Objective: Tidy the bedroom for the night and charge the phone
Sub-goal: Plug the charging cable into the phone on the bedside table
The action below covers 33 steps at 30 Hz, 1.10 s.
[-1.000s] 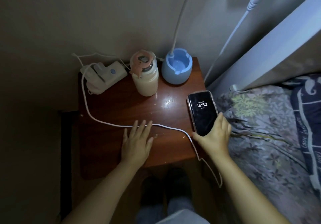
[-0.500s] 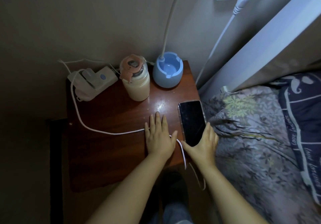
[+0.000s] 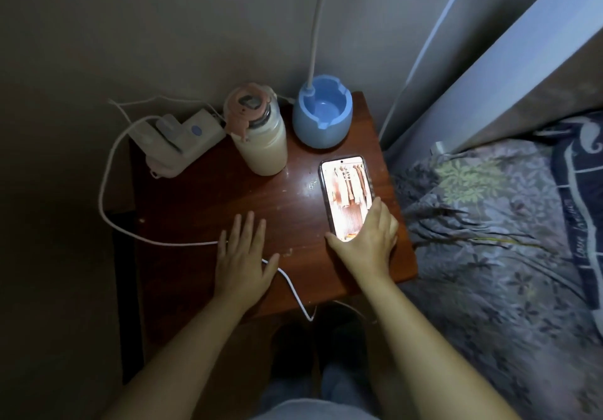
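Meanwhile, the lit phone [image 3: 346, 198] is held at its near end by the right hand [image 3: 365, 240], while the charging cable [image 3: 107, 198] is pinned under the flat, spread left hand [image 3: 243, 256].

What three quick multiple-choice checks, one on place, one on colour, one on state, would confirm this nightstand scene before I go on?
1. Where does the phone lie?
A. on the bed
B. on the nightstand, at its right edge
C. on the floor

2. What colour is the round holder beside the bottle?
A. blue
B. red
C. black

3. What is the phone's screen doing?
A. dark
B. lit
C. face down

Answers: 1 B, it lies flat on the wood under the right hand. 2 A, its body is light blue. 3 B, the screen glows with a picture while the left hand lies flat on the white cable.
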{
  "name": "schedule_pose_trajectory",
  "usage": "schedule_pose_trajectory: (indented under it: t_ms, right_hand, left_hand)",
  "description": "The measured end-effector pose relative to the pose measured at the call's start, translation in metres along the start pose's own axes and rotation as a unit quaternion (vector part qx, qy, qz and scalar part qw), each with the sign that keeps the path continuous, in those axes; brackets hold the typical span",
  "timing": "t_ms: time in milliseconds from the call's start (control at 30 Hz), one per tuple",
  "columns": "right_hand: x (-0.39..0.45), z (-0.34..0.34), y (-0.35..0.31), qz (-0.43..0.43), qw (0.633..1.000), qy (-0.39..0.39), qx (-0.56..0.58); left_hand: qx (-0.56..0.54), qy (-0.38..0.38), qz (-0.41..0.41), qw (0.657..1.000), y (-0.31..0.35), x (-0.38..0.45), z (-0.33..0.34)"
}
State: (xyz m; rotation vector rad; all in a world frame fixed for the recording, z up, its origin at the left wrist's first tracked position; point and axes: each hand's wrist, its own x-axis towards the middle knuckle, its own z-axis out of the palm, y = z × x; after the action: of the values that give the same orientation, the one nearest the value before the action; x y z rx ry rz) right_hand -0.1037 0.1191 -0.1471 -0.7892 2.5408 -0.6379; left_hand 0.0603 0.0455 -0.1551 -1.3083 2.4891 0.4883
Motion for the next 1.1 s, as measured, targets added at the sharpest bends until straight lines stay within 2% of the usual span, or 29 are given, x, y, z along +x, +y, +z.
schedule_pose_trajectory:
  t_ms: [467,567,633,733,833,900,1000,1100]
  right_hand:
    - [-0.002,-0.009,0.007,-0.012,1.000,-0.010,-0.027]
    - [0.000,-0.011,0.007,-0.007,0.999,-0.033,-0.038]
    - [0.004,-0.012,0.009,-0.012,0.998,-0.044,-0.050]
    - [0.001,-0.017,0.009,-0.025,0.996,-0.062,-0.060]
    - [0.002,-0.017,0.006,-0.021,0.998,-0.033,-0.043]
    - [-0.040,-0.110,-0.040,-0.108,0.993,0.046,-0.003]
    - [-0.036,-0.106,-0.034,-0.109,0.993,0.035,-0.006]
    - [-0.039,-0.106,-0.020,-0.111,0.994,-0.008,-0.018]
  left_hand:
    - [-0.055,0.012,-0.023,0.998,0.004,-0.001,0.003]
    - [-0.124,0.035,-0.039,0.991,0.007,0.000,0.002]
    - [-0.155,0.028,-0.059,0.986,0.012,0.001,0.001]
    - [-0.185,0.010,-0.047,0.982,0.013,0.000,0.002]
    - [-0.246,0.036,-0.062,0.967,0.018,0.005,-0.011]
    - [-0.245,0.166,-0.010,0.955,0.039,-0.055,-0.105]
    - [-0.232,0.140,0.002,0.963,0.047,-0.049,-0.110]
    - [-0.204,0.085,-0.003,0.975,0.053,-0.050,-0.100]
